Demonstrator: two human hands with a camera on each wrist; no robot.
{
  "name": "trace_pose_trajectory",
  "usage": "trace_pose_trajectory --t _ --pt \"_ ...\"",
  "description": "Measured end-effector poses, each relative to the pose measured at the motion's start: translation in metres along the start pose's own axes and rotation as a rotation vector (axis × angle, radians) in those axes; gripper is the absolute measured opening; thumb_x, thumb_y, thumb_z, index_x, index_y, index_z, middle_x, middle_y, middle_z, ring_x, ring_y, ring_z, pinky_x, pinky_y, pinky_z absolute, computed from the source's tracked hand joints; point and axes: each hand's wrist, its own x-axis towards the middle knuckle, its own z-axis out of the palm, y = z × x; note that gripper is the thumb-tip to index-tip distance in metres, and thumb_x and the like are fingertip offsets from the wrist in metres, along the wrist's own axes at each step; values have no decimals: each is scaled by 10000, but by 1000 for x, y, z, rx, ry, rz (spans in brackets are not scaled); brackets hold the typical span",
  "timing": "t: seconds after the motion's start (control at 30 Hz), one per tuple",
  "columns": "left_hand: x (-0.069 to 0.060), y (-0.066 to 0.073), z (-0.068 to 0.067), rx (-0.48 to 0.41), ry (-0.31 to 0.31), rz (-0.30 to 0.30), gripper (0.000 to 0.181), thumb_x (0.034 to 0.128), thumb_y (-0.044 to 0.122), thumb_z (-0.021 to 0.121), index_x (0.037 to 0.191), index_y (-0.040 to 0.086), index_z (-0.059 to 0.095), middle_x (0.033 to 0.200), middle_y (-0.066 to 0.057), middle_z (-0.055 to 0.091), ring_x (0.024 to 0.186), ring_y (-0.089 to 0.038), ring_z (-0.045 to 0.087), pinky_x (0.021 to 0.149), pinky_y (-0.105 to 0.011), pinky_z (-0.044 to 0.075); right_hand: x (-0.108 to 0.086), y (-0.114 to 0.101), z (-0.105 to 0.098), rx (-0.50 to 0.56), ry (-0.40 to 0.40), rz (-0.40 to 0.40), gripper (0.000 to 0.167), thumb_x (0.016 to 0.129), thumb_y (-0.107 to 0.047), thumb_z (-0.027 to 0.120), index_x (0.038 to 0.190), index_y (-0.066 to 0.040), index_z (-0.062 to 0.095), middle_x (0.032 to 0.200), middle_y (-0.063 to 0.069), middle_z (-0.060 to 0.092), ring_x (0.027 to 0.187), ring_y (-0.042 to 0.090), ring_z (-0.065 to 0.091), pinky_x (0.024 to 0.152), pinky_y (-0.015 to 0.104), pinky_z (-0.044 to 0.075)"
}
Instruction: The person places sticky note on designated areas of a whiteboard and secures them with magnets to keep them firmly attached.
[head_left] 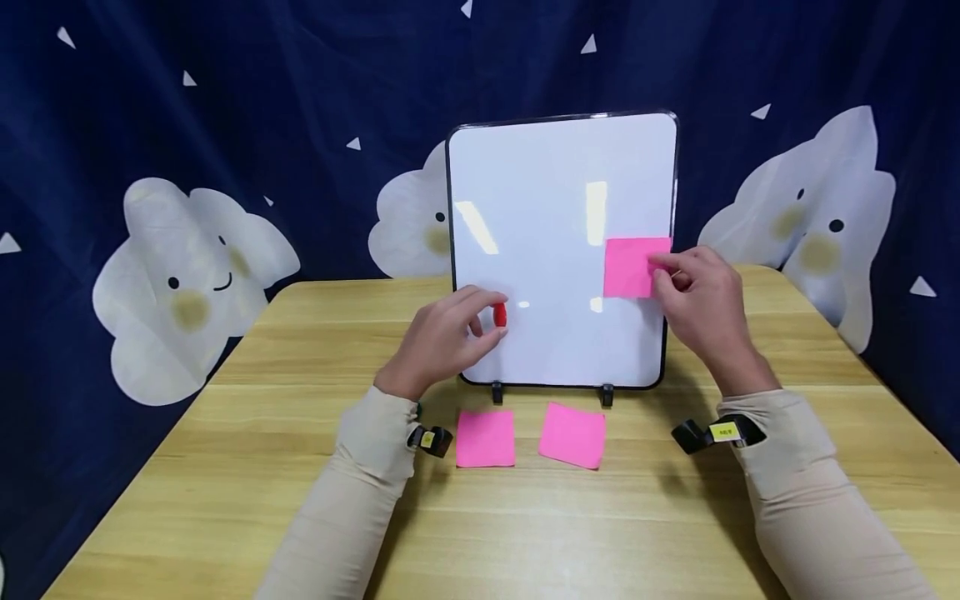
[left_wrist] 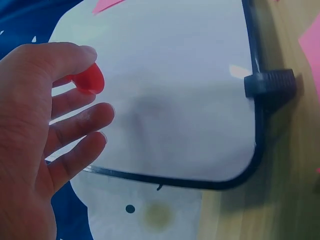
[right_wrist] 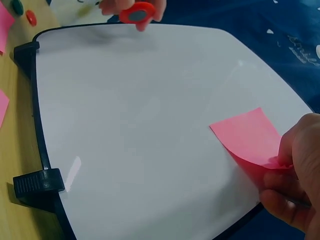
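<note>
A whiteboard (head_left: 555, 333) with a black rim stands upright on the table. My left hand (head_left: 450, 335) pinches a red round magnet (head_left: 500, 315) between thumb and forefinger, in front of the board's lower left; in the left wrist view the other fingers of that hand (left_wrist: 45, 115) are spread. At the board's right edge, my right hand (head_left: 701, 304) pinches the right side of a pink paper square (head_left: 628, 268). The right wrist view shows this paper (right_wrist: 247, 132) curving away from the board toward the hand (right_wrist: 300, 175). The magnet (right_wrist: 137, 12) shows a grey disc on its back.
Two pink squares lie on the table before the board, one left (head_left: 486, 438) and one right (head_left: 572, 436). Black feet (head_left: 497, 392) hold the board's lower edge. A green piece (right_wrist: 17, 7) and a red piece (right_wrist: 31, 18) lie on the table. A dark blue curtain (head_left: 315, 67) hangs behind.
</note>
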Motion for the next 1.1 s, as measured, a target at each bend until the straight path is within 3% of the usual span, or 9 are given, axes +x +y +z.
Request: trace_pose_trajectory --t 0.53,0.83,1.1 --pt "22 12 8 9 -12 -15 343 922 240 716 1243 121 687 1032 31 660 698 -88 567 556 -236 447 0 2 2 -17 -5 -49 294 954 -54 617 1231 -17 708 963 143 540 875 281 547 622 75 356" --pt "33 22 12 48 -35 -4 348 934 267 701 1255 135 682 1041 45 655 707 -44 528 579 -213 446 0 4 -1 -51 20 -75 288 975 -63 563 1209 -53 731 892 115 535 814 241 515 594 126 353" --pt "47 28 17 39 -21 32 346 942 273 694 1254 124 678 1039 41 652 712 -34 529 596 -199 433 1 10 2 -60 56 -115 264 946 -31 618 1174 -51 748 864 119 559 808 249 514 623 140 340"
